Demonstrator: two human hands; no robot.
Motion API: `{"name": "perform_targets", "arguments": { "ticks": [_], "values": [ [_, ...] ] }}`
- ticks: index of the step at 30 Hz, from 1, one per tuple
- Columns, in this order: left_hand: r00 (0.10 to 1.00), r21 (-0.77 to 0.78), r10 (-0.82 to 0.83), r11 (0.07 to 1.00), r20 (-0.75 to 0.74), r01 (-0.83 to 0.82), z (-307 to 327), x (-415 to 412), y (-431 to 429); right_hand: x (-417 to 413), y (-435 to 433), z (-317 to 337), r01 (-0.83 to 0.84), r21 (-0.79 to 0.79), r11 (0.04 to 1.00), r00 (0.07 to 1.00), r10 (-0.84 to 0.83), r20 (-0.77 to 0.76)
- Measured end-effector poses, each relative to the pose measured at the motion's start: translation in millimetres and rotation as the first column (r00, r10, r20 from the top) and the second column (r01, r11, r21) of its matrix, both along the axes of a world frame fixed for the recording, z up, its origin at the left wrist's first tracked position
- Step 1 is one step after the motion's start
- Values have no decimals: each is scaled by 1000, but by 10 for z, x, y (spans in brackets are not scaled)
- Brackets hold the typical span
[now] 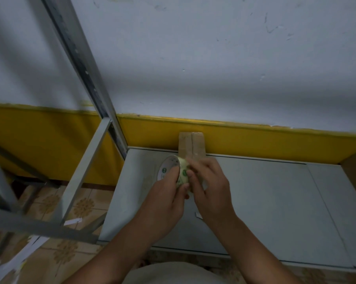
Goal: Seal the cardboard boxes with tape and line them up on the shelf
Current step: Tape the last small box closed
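A grey post [80,58] is seen left of the grey shelf [265,201]; a yellow band [254,140] is painted on the wall behind. Two boxes are seen: one small cardboard box [191,143] at the shelf's back, its bottom hidden by the hands, and the corner of a second box [355,173] far right. One tape roll [172,166] is gripped by the left hand [164,197] just in front of the small cardboard box; its edge is pinched by the right hand [210,189].
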State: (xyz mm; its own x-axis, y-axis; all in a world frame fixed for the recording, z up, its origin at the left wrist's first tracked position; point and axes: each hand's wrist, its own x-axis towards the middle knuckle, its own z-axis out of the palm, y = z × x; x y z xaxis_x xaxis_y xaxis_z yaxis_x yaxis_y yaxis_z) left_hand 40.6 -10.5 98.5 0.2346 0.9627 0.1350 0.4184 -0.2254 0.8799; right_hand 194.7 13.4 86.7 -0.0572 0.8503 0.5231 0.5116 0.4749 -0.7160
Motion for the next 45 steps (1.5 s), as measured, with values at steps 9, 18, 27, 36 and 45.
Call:
{"name": "perform_targets", "arguments": {
  "ticks": [9,18,27,36,45],
  "values": [
    [996,-23,22,999,-85,-24,-110,-81,-38,89,-5,67,-54,33,998,977,46,207],
    [976,-24,-71,997,-207,67,-86,-134,-64,224,154,254,-222,-195,955,956,252,148],
    [975,-12,-131,991,-182,131,-20,-147,-102,213,119,209,-261,-317,912,924,330,191],
    [970,-44,-165,986,-180,159,-12,-177,-52,221,57,200,-296,-418,859,925,366,97],
    [963,-63,-146,989,-227,135,-22,-174,3,140,-64,204,-131,-389,912,980,61,-187]
  ]
}}
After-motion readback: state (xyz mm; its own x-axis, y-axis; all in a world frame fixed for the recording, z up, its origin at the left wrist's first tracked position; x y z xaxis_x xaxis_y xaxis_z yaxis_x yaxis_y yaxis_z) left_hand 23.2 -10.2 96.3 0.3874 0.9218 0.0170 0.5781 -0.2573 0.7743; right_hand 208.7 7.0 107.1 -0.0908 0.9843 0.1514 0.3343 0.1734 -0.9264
